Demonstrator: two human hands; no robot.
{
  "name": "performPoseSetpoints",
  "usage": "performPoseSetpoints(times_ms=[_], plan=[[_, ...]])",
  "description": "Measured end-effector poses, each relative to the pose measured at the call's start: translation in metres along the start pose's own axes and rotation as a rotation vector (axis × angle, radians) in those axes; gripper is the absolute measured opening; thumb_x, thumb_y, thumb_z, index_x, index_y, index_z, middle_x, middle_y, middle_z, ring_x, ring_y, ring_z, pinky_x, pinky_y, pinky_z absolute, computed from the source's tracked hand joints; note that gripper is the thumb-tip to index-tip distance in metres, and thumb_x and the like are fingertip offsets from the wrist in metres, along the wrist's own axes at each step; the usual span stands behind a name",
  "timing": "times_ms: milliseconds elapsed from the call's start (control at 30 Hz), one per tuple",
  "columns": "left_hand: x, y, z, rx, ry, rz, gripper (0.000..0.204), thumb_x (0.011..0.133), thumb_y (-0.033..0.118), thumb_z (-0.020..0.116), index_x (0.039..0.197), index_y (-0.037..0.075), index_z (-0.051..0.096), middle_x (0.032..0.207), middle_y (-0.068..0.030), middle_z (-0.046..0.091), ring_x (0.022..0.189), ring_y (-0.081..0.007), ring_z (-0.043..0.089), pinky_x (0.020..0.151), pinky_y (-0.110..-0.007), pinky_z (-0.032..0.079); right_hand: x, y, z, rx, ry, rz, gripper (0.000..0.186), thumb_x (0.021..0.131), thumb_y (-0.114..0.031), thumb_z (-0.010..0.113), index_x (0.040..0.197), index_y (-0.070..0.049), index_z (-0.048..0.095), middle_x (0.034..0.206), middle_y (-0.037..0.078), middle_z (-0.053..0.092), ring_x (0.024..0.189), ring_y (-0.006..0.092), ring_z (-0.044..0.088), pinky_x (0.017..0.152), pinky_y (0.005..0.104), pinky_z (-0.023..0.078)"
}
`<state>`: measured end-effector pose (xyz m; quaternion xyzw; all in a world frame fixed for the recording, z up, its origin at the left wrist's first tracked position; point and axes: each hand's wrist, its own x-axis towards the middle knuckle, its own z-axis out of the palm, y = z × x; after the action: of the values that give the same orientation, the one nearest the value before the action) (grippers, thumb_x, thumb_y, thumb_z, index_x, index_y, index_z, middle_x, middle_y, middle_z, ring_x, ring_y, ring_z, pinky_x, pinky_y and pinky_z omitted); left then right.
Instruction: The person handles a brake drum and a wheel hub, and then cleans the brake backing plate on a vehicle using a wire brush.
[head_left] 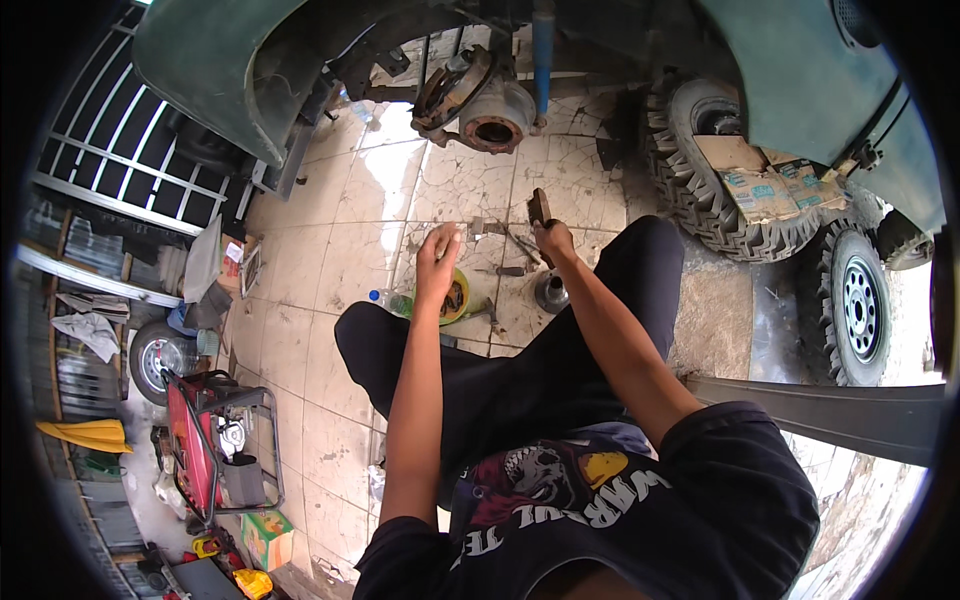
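My right hand (554,243) grips a brown brush (540,206), its dark bristles facing left, above the tiled floor. My left hand (436,268) is closed, fingers curled in; whatever it may hold is hidden. Below it stands a yellow-green bowl (460,312) with brown contents, partly covered by my wrist. A clear bottle with a blue cap (376,296) lies left of the bowl. Near my right knee sits a round metal part (551,293). Beyond both hands, a rusty axle hub (494,132) hangs under the green vehicle body (205,65).
Small hand tools (512,270) lie on the tiles between my hands. A large knobby tire (690,205) bearing flattened cardboard (765,190) and a wheel (858,305) are at right. At left stand a red machine in a black frame (195,440) and a small wheel (150,360).
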<state>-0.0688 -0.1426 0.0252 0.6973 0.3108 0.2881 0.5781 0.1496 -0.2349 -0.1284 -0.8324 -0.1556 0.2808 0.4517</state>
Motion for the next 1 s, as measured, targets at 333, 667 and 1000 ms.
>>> performPoseSetpoints(times_ms=[333, 667, 1000], plan=[[0.023, 0.163, 0.061, 0.121, -0.261, 0.297, 0.038, 0.091, 0.023, 0.061, 0.122, 0.003, 0.053, 0.112, -0.0096, 0.061, 0.108, -0.0176, 0.055, 0.088, -0.031, 0.046, 0.004, -0.012, -0.023, 0.201, 0.173, 0.042, 0.035, 0.085, -0.024, 0.061, 0.093, 0.01, 0.055, 0.071, 0.017, 0.062, 0.056, 0.026, 0.061, 0.048, 0.0386, 0.047], [0.022, 0.124, 0.062, 0.476, -0.33, 0.5, 0.064, 0.089, 0.026, 0.063, 0.142, 0.008, 0.031, 0.124, -0.0115, 0.053, 0.112, -0.0185, 0.053, 0.085, -0.033, 0.048, -0.028, -0.033, -0.068, 0.253, 0.163, -0.024, 0.038, 0.092, -0.031, 0.056, 0.104, 0.004, 0.053, 0.07, 0.011, 0.059, 0.046, 0.0211, 0.053, 0.043, 0.0369, 0.041], [0.071, 0.07, 0.025, -0.184, 0.027, 0.211, 0.048, 0.089, 0.017, 0.064, 0.132, 0.006, 0.043, 0.114, -0.0067, 0.056, 0.095, -0.0097, 0.053, 0.077, -0.025, 0.045, -0.092, -0.122, -0.104, 0.198, -0.018, 0.021, 0.037, 0.093, -0.03, 0.052, 0.116, -0.001, 0.054, 0.068, 0.015, 0.057, 0.051, 0.0247, 0.055, 0.048, 0.0368, 0.042]])
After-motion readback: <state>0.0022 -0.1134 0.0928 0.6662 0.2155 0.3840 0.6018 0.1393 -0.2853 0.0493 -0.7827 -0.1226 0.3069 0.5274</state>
